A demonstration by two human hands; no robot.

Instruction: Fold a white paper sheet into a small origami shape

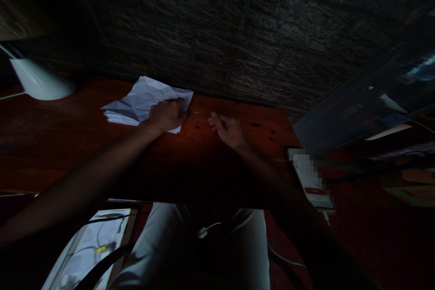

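Observation:
My left hand [166, 115] rests on a stack of creased white paper sheets [139, 97] near the back of the wooden table. Its fingers lie over the right part of the top sheet and look dark and blurred. To the right of the paper, my right hand [229, 130] is just above or on the tabletop [253, 145]; I cannot tell which. Its thumb and fingers are curled in together, and nothing shows between them. The top sheet has many fold lines, and the sheets below stick out unevenly at the left and front.
A white lamp-like object [44, 79] stands at the table's left. A phone or tablet [311, 176], partly pixelated, lies at the right edge. A stone-textured wall [217, 31] rises behind. Below left, a framed panel [98, 240] carries cables. My legs [159, 240] are under the table.

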